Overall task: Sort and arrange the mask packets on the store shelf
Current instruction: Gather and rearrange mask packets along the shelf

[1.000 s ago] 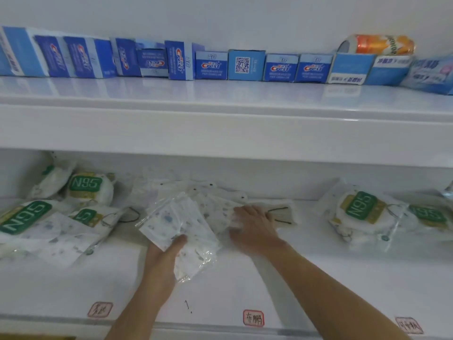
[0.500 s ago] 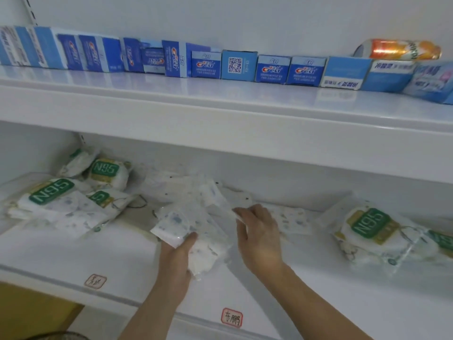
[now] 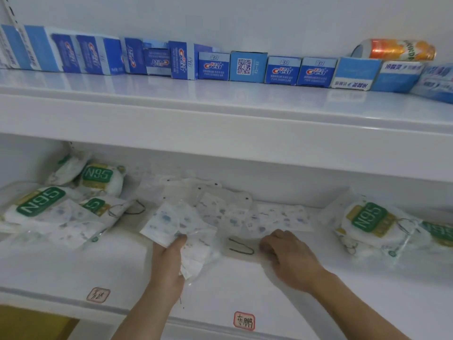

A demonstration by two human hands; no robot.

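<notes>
Sorting barely begun: on the lower shelf [image 3: 245, 285], my left hand [image 3: 166, 266] grips a crinkly clear packet stack [image 3: 176, 229] while my right hand [image 3: 291, 256], fingers curled, apparently pinches a flat packet [image 3: 241, 247], with patterned packets [image 3: 245, 214] behind and puffy N95 packs [image 3: 370, 224] scattered either side.

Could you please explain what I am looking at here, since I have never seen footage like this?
No machine is involved: a camera worn on a person's head looks forward and down at their two bare hands, reaching into a white store shelf. The left hand grips a few patterned mask packets. The right hand, fingers curled, touches a clear packet with a dark ear loop; whether it grips it is unclear. More patterned packets lie behind. N95 packets sit at the left and right. The shelf above carries blue toothpaste boxes and an orange can on its side.
</notes>
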